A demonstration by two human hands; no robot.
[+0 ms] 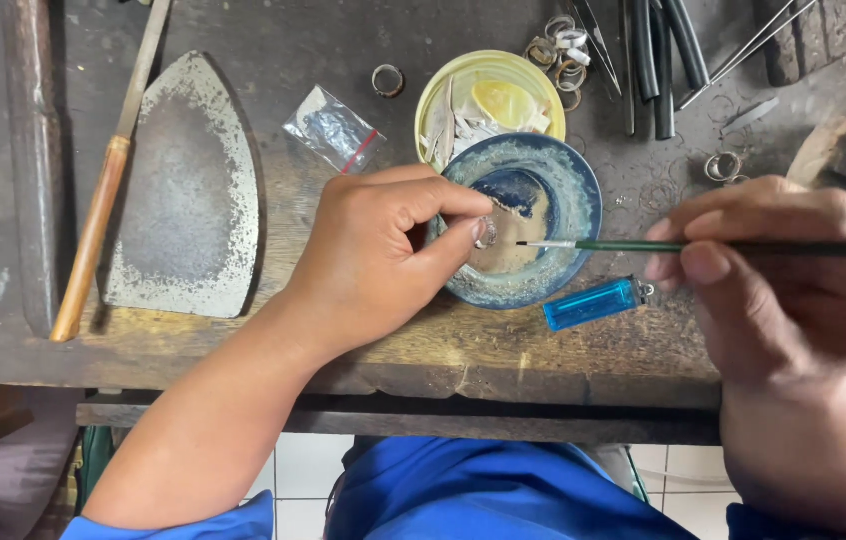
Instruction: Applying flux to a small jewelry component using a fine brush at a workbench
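Over the blue bowl on the bench, my left hand pinches a small ring; my right hand grips a thin brush, tip near the ring. Coating seems underway; steadiness matters next.

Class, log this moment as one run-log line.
left hand: pinches small ring over blue bowl | right hand: holds thin brush, tip near ring | blue lighter beside bowl

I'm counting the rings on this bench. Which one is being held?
The small ring pinched in the left hand over the blue bowl; the others lie loose on the bench.
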